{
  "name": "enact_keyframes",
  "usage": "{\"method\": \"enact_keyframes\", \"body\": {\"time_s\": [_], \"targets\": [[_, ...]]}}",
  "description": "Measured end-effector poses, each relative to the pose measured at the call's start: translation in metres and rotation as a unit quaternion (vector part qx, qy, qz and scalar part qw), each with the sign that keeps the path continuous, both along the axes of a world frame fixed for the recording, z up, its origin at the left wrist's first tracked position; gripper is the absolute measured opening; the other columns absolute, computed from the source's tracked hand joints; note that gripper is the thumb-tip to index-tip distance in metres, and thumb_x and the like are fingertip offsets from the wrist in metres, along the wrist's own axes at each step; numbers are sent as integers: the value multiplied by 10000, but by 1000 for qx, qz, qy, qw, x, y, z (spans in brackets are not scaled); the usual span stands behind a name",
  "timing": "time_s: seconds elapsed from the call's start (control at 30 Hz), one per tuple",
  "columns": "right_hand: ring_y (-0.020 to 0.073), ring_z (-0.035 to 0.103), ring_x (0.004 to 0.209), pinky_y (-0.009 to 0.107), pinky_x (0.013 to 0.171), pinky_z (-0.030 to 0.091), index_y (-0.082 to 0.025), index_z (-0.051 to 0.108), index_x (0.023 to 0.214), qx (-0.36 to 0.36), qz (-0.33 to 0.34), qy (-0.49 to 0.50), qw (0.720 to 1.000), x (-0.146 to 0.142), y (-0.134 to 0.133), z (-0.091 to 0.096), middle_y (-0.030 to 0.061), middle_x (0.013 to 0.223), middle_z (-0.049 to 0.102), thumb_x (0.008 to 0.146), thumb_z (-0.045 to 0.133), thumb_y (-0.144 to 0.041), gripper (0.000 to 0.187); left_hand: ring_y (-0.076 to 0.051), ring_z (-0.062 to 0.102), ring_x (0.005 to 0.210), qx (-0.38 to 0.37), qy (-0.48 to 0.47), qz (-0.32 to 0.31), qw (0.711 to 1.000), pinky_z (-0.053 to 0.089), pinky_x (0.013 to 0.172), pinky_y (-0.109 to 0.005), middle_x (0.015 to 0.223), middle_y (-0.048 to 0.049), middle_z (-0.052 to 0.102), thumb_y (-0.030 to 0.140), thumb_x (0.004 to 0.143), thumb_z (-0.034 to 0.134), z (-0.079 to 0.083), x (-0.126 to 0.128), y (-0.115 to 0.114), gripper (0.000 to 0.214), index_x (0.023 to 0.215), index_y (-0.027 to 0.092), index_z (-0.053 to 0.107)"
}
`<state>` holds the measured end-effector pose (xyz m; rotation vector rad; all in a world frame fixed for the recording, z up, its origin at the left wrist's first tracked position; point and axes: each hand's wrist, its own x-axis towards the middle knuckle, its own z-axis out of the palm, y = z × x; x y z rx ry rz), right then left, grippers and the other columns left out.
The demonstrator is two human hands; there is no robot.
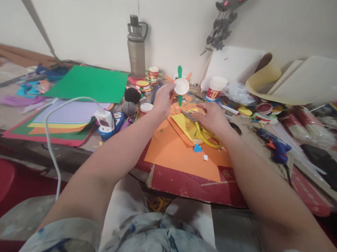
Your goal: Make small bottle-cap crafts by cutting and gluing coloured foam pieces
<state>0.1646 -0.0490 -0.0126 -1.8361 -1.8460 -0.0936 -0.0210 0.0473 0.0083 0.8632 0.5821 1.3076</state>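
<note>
My left hand (pixel 165 99) pinches the rim of a small round white paper cup (pixel 181 86), held up over the work surface. Green and orange sticks stick out around the cup. Lower and to the right, my right hand (pixel 211 117) is closed, its thumb and fingertips bent together over small scraps; what they hold, if anything, is too small to make out. Yellow-handled scissors (pixel 207 137) lie partly beneath this hand, blades pointing up and left. Under them are a folded yellow paper (pixel 185 126) and orange sheets (pixel 171 153) with a blue scrap (pixel 197 148).
Coloured paper sheets (pixel 88 84) and a white plug on a blue power strip (pixel 111 126) are at left. A bottle (pixel 136 49) stands by the wall. At right are a paper cup (pixel 216 88), a blue glue gun (pixel 275 144) and a black phone (pixel 332 169).
</note>
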Motion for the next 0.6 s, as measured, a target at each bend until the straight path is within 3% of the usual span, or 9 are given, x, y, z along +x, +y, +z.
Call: {"method": "enact_keyframes", "body": {"time_s": [0.13,0.23,0.37,0.47,0.6], "targets": [[432,611,1278,645,1088,466,-246,798,1302,-43,-36,1,998,-4,-7,8,178,1297,736,877,766,-546,521,-133,636,794,-10,-3,8,1000,496,708,-258,797,-10,683,271,872,734,3,-3,5,148,817,201,617],[443,608,1285,665,1100,458,-258,809,1266,-25,-45,7,999,-6,-12,15,183,1332,720,865,778,-559,503,-125,649,809,-16,-16,17,1000,501,701,-236,825,-11,696,262,896,728,4,-4,10,125,854,198,629],[333,701,1049,543,1026,539,-196,825,1049,31,-22,47,998,-7,-17,26,149,1104,781,920,693,-413,284,-123,644,796,-10,-23,27,999,506,684,-236,844,-9,686,266,891,739,2,-4,14,132,860,195,632],[266,697,840,488,922,575,-192,797,934,50,-13,79,996,-7,-18,30,112,950,782,931,657,-367,224,-108,595,744,0,-18,29,999,482,654,-227,786,13,629,244,874,754,2,-5,10,127,850,199,638],[229,679,775,465,872,603,-190,765,991,77,10,104,992,-11,-14,25,113,1012,774,909,691,-340,186,-91,568,704,0,-5,-1,1000,482,678,-221,739,50,595,214,856,781,4,-8,1,133,893,204,654]]}}
